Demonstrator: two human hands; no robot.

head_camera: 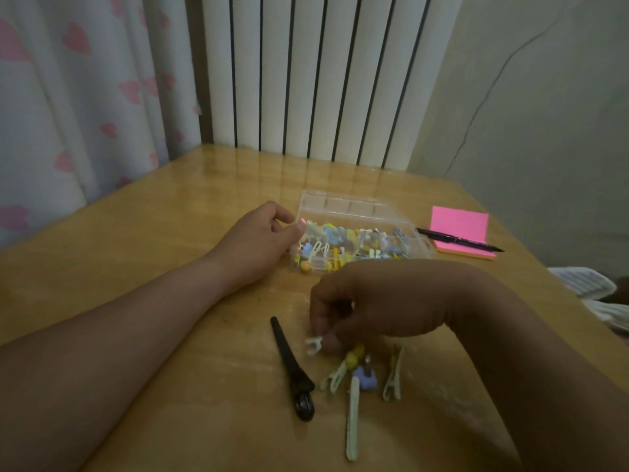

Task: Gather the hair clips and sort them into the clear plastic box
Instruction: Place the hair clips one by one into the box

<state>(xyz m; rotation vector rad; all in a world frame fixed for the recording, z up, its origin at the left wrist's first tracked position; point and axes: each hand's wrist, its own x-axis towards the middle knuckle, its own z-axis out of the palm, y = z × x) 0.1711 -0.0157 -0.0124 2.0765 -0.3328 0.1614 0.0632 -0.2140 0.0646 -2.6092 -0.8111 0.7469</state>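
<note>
Clear plastic box [354,212] sits toward the far right of the table [143,212], lid open and already crowded with small coloured hair clips [354,241], the left hand [253,241] steadying its left side with thumb pressed to the wall. Nearer the front edge the right hand [367,301] pinches a small white clip [313,345]. By my reckoning most is done: a long black clip [292,367], a pale green clip [352,417] and a few small ones remain loose.
</note>
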